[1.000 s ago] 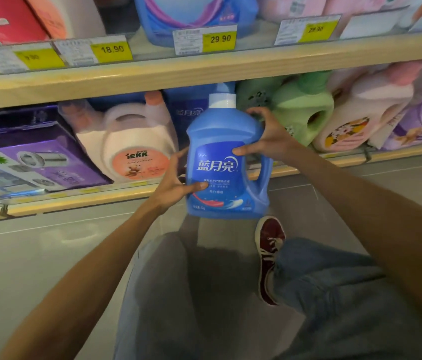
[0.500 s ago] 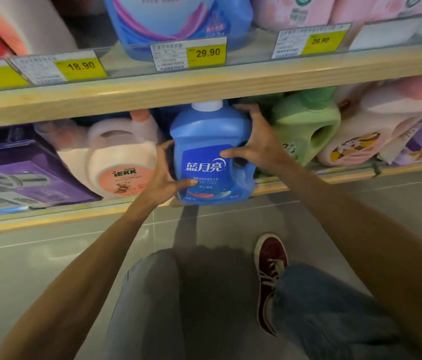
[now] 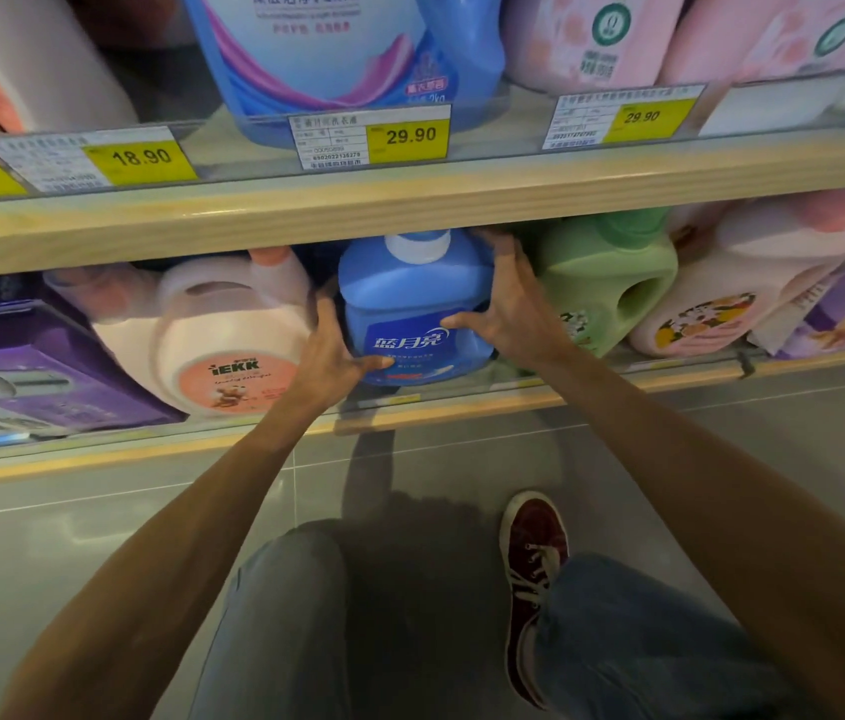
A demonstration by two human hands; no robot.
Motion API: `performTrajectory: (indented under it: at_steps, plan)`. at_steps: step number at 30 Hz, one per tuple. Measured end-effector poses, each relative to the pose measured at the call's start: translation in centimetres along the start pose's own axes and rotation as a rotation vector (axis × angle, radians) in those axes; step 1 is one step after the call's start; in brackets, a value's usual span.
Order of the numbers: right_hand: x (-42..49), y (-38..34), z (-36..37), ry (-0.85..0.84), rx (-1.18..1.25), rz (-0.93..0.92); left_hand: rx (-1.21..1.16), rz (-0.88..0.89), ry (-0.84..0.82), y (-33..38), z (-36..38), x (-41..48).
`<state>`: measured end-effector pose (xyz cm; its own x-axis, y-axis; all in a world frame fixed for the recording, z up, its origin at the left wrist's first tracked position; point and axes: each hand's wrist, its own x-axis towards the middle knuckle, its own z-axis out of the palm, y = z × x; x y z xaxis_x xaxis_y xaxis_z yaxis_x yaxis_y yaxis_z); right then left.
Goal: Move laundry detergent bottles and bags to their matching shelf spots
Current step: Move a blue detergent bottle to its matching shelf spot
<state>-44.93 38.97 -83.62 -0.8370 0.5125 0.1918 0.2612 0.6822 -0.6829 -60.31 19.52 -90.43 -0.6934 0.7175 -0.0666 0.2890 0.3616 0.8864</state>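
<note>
Blue bottle moved from mid-air in onto lower shelf, upright. Peach bottle at its 9 o'clock, green bottle at 3 o'clock. Left hand grasps bottle's lower left side; right hand grasps right side, thumb on label.

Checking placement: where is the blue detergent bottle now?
Head view, centre: the blue detergent bottle sits on the lower shelf, white IEKK jug to its left, green bottle to its right.
</note>
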Motion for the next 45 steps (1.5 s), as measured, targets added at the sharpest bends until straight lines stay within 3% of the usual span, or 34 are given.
performTrajectory:
  at_steps: [6,30,38,45]
  plan:
    - [-0.7,0.5,0.9,-0.023,-0.068,0.034,0.097,0.009,0.016,-0.8,1.0,0.2]
    - [-1.6,-0.6,1.7,-0.083,-0.182,0.117,-0.016,0.038,-0.088,-1.3,0.8,-1.9]
    - [-2.8,-2.7,-0.8,-0.235,-0.275,0.174,0.122,0.003,-0.195,1.6,-1.4,-2.7]
    - [-3.9,-7.7,-3.9,-0.457,-0.641,0.299,0.525,-0.072,-0.301,4.5,-4.6,-4.6]
